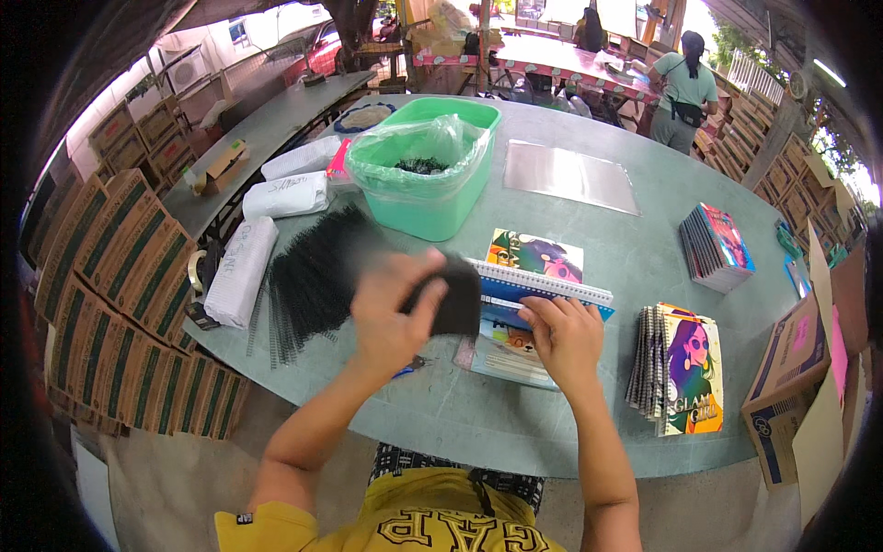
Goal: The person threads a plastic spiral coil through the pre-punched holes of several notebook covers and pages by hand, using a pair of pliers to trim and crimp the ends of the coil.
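My left hand (pixel 400 304), partly blurred, has its fingers curled round a dark, flat black piece (pixel 455 299) whose kind I cannot make out. My right hand (pixel 563 336) grips a blue-covered notebook (pixel 501 307) with a row of holes along its white edge. Behind this notebook lies a colourful notebook cover (pixel 533 253) with a drawn figure. Under my hands rests another light blue printed cover (pixel 512 361). Left of my left hand spreads a large pile of black wire binding combs (pixel 317 281).
A green tub (pixel 432 216) lined with clear plastic holds black bits. White wrapped bundles (pixel 241 271) lie at the left. A metal sheet (pixel 570 177), stacked notebooks (pixel 694 373) and another stack (pixel 717 248) are on the table. A cardboard box (pixel 786 396) stands right; a person (pixel 682 97) stands behind.
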Available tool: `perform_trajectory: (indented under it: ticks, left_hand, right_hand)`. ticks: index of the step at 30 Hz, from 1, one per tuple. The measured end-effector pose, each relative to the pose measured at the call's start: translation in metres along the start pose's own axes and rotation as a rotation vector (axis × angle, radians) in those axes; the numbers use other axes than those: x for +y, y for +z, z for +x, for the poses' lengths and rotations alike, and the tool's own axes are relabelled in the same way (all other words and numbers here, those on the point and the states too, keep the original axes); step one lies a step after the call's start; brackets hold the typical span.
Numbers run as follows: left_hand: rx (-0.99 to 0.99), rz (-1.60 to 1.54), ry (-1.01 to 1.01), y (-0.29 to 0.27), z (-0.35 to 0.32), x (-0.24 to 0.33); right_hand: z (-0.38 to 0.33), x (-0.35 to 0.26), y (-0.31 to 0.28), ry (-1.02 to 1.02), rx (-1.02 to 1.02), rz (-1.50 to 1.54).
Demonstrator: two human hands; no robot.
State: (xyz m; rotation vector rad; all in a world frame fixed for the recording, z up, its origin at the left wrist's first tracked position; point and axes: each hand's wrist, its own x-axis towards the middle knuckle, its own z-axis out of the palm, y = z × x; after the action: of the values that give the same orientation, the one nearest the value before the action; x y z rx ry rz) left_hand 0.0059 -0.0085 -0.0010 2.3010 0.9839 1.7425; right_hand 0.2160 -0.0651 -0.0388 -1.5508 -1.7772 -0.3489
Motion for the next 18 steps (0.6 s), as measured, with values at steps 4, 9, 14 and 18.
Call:
perform_trajectory:
  ticks: [4, 9, 14, 18]
  left_hand:
    - [-0.287, 0.003, 0.028, 0.013, -0.024, 0.004]
    - [-0.070, 0.034, 0.041, 0.012, -0.002, 0.010]
    - [-0.526, -0.008, 0.079, 0.027, -0.034, 0.008]
    - [-0.211, 0.006, 0.025, 0.030, -0.006, 0.009]
  right_hand:
    - [0.000, 0.001, -0.005, 0.000, -0.042, 0.009]
    - [-0.003, -0.002, -0.002, 0.004, 0.004, -0.017]
    - [-0.007, 0.002, -0.004, -0.014, -0.044, -0.014]
    - [-0.006, -0.003, -0.008, -0.009, -0.055, -0.008]
